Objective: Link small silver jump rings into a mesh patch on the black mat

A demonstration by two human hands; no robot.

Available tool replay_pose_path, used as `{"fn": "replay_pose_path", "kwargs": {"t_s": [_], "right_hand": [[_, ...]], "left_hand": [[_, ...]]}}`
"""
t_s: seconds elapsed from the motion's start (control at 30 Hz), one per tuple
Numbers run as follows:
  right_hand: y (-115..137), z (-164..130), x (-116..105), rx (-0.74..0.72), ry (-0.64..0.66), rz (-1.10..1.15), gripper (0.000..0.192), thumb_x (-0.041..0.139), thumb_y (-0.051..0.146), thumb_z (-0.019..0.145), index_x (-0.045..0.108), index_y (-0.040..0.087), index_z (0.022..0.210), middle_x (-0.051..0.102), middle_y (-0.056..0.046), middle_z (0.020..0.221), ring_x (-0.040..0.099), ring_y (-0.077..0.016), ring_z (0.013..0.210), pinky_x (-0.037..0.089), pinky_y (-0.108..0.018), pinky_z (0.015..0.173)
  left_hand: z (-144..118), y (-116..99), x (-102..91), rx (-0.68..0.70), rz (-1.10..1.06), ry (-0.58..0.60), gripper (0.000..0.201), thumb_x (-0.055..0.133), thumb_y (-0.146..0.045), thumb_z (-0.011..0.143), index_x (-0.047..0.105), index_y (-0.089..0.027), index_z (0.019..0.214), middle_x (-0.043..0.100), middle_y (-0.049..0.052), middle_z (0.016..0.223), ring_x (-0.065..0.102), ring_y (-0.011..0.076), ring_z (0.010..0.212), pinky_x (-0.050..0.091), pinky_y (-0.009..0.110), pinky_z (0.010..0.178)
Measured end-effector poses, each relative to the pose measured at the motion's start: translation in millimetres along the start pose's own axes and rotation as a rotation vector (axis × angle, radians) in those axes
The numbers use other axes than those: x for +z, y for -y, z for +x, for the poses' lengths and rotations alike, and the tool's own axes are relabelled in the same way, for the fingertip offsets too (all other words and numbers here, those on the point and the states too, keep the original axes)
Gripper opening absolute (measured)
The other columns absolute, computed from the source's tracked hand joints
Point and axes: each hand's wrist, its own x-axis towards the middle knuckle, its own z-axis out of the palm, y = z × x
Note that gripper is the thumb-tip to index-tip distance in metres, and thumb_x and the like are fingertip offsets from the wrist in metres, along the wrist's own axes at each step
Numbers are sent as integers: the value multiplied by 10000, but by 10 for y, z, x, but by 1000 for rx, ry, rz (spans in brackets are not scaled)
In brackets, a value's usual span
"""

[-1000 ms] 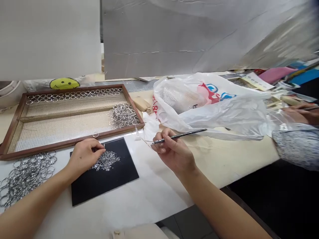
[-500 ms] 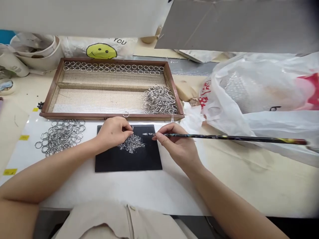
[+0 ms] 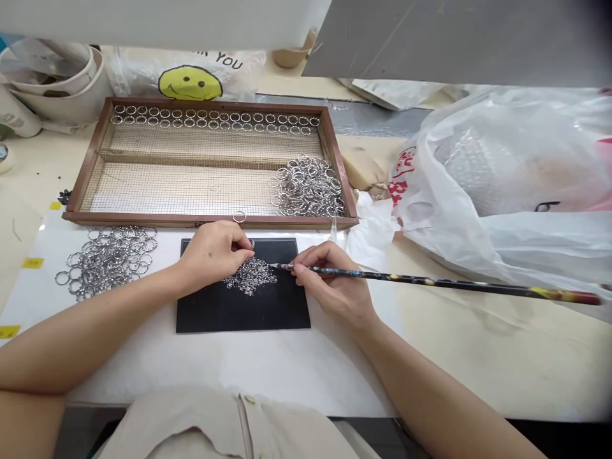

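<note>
- Your left hand (image 3: 213,255) pinched a half-hidden silver piece (image 3: 252,245) over the pad (image 3: 239,313).
- Your right hand (image 3: 335,280) clamped the pen (image 3: 430,281), tip by the beads (image 3: 251,278).
- The tray (image 3: 210,220) blocked the far side, the bag (image 3: 478,191) the right.

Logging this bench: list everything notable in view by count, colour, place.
Mat: one, black, centre
Tray: one, brown, behind mat
Rings: uncounted, silver, two rows and heap in tray, one at edge, pile left of mat
Bits: uncounted, silver, on mat
Slim tool: one, dark, in right hand
Smiley bag: one, whitish, behind tray
Plastic bag: one, white, right
Tubs: two, whitish, far left
Panels: two, greyish, top
Left hand: one, bare, over mat
Right hand: one, bare, right
</note>
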Motion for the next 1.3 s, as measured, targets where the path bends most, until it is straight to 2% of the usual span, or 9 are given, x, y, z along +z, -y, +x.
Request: {"fn": "replay_pose_path", "kwargs": {"t_s": [0.3,0.57,0.87,1.3], "right_hand": [[40,1,-2,19,-1,23,128,591,216,801,490,224,722,579,-2,715,544,-140,619,451,-310,561],[16,27,36,69,-36,246,128,622,234,817,517,216,746,611,4,755,581,-121,599,470,-279,519],[-3,59,100,42,1,433,106,610,276,850,547,219,788,657,4,814,640,-124,634,533,-315,621],[69,91,154,-13,-52,336,142,644,308,821,549,217,767,660,5,764,673,-136,605,566,-325,596]], "left_hand": [[-3,9,1,14,6,-6,112,673,-169,726,674,-176,614,670,-4,685,601,126,666,463,258,623],[-12,-15,-7,-8,-25,1,110,678,-156,728,680,-185,622,677,-7,704,610,136,719,455,259,639],[-13,-8,-7,-17,-39,16,109,676,-164,735,684,-183,628,662,-7,698,596,125,694,448,252,622],[3,-5,3,-22,-51,13,99,686,-156,719,692,-189,625,671,-7,692,606,130,702,447,263,631]]}}
